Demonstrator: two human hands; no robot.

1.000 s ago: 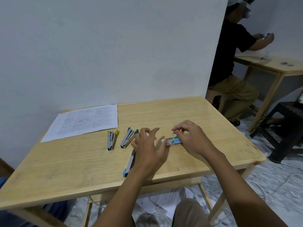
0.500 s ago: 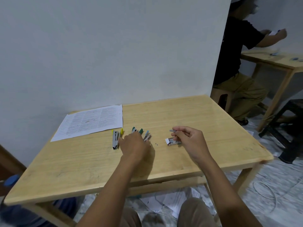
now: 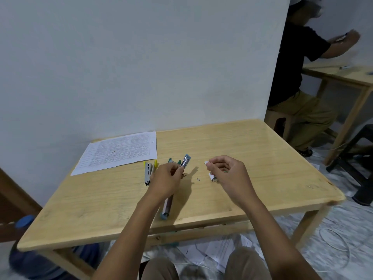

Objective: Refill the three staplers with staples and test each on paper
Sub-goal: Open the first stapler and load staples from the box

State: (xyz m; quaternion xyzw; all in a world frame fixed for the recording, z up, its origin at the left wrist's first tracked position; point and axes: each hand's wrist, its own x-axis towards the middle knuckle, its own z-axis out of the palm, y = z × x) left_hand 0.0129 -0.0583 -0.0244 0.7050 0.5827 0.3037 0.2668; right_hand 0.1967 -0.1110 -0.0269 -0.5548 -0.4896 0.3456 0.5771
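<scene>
Gripping the opened blue-and-silver metal stapler [image 3: 185, 161] with curled fingers of the left hand [image 3: 164, 179] over the tan wooden tabletop [image 3: 262, 168], pinching a small white staple box [image 3: 214, 178] at 3 o'clock with the right hand [image 3: 229, 174].

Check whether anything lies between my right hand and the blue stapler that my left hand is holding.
Nothing visible blocks it. Between the right hand, pinching a small white piece, and the blue stapler held by the left hand, the table shows only tiny loose bits. The green stapler and yellow stapler lie left of it.
</scene>
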